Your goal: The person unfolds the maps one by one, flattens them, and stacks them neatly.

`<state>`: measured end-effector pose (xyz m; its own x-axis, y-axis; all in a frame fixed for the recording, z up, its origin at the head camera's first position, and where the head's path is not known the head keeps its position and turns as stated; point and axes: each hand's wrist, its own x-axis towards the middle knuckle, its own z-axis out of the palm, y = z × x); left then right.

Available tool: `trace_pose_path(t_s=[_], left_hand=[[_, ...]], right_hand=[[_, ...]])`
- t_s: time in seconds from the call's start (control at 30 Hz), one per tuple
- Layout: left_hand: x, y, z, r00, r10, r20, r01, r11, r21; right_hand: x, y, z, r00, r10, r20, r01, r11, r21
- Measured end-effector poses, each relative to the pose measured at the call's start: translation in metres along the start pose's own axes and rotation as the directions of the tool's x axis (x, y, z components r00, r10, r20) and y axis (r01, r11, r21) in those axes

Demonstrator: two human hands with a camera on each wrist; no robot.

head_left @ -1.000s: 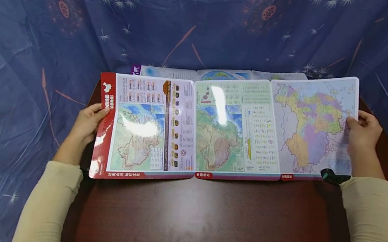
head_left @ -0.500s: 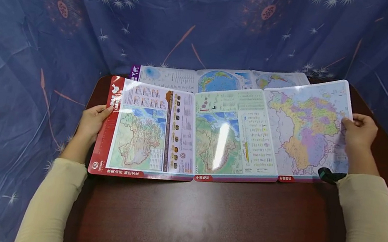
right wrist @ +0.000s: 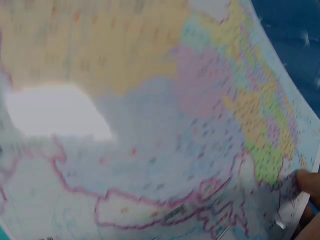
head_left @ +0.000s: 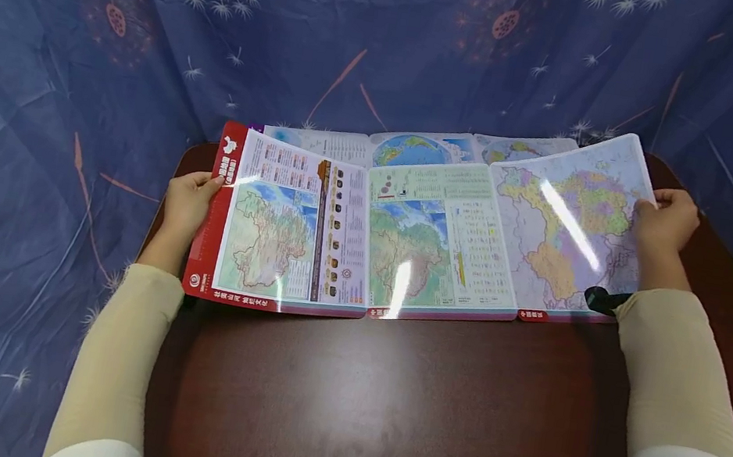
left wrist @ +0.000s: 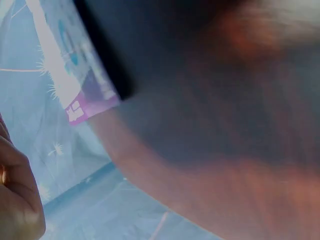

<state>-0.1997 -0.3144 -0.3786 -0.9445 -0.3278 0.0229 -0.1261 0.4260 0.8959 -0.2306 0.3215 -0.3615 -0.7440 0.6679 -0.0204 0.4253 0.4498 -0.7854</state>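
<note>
Both hands hold a glossy three-panel folding map [head_left: 409,247] spread open above the table. My left hand [head_left: 188,203] pinches its red left edge, thumb on the printed face. At the far right edge my right hand [head_left: 667,224] grips the panel with the coloured map, its thumb on top and the other fingers behind. The right panel tilts up and bows at its outer corner. In the right wrist view the thumb [right wrist: 309,181] lies on the map's edge. A second folding map [head_left: 414,149] with a purple corner lies behind, partly covered by the first.
The dark reddish-brown table [head_left: 348,399] extends in front of the maps and to the right. A blue curtain [head_left: 423,39] with dandelion prints hangs behind and at the left. A black strap [head_left: 605,300] sits at the right wrist.
The held map has moved away from the front edge, and its right end has shifted left. Both hands keep their hold and have moved with it. Glare has slid across the panels.
</note>
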Motion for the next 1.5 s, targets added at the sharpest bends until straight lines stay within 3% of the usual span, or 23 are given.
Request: trace_pose_path(t_s=[0.17, 0.37, 0.53, 0.67, 0.77, 0.87, 0.97, 1.03, 1.1, 1.2, 1.27, 1.37, 1.5], left_hand=[[0.016, 0.012, 0.01, 0.997, 0.05, -0.065, -0.041, 0.991, 0.128], [0.033, 0.025, 0.022, 0.984, 0.102, -0.146, -0.063, 0.966, 0.252], [0.038, 0.034, 0.034, 0.974, 0.124, -0.19, -0.065, 0.954, 0.291], [0.039, 0.036, 0.042, 0.956, 0.173, -0.236, -0.079, 0.928, 0.364], [0.039, 0.037, 0.048, 0.937, 0.274, -0.218, -0.133, 0.854, 0.503], [0.038, 0.037, 0.054, 0.913, 0.39, -0.123, -0.224, 0.728, 0.648], [0.037, 0.039, 0.058, 0.896, 0.445, 0.0, -0.306, 0.617, 0.725], [0.038, 0.038, 0.058, 0.903, 0.425, 0.066, -0.327, 0.58, 0.746], [0.04, 0.037, 0.057, 0.924, 0.362, 0.119, -0.323, 0.575, 0.752], [0.043, 0.033, 0.051, 0.962, 0.202, 0.182, -0.269, 0.602, 0.752], [0.045, 0.029, 0.046, 0.972, 0.084, 0.219, -0.222, 0.63, 0.744], [0.045, 0.026, 0.04, 0.96, -0.048, 0.275, -0.179, 0.65, 0.739], [0.044, 0.022, 0.035, 0.935, -0.087, 0.343, -0.205, 0.656, 0.727]], right_hand=[[-0.003, -0.029, 0.009, 0.998, -0.05, -0.048, 0.045, 0.995, -0.093], [-0.006, -0.054, 0.023, 0.988, -0.131, -0.081, 0.119, 0.983, -0.137], [-0.01, -0.069, 0.035, 0.984, -0.163, -0.072, 0.152, 0.979, -0.14], [-0.015, -0.076, 0.046, 0.963, -0.256, -0.079, 0.246, 0.963, -0.113], [-0.018, -0.076, 0.054, 0.925, -0.368, -0.094, 0.359, 0.928, -0.101], [-0.021, -0.073, 0.061, 0.887, -0.449, -0.106, 0.441, 0.893, -0.09], [-0.022, -0.069, 0.067, 0.865, -0.494, -0.089, 0.488, 0.869, -0.083], [-0.023, -0.066, 0.069, 0.862, -0.504, -0.053, 0.499, 0.862, -0.095], [-0.024, -0.063, 0.07, 0.865, -0.502, 0.008, 0.499, 0.856, -0.136], [-0.022, -0.058, 0.067, 0.865, -0.487, 0.117, 0.501, 0.834, -0.231], [-0.018, -0.055, 0.062, 0.862, -0.47, 0.192, 0.507, 0.809, -0.296], [-0.011, -0.052, 0.055, 0.849, -0.45, 0.277, 0.525, 0.776, -0.349], [-0.009, -0.051, 0.057, 0.82, -0.468, 0.328, 0.566, 0.746, -0.351]])
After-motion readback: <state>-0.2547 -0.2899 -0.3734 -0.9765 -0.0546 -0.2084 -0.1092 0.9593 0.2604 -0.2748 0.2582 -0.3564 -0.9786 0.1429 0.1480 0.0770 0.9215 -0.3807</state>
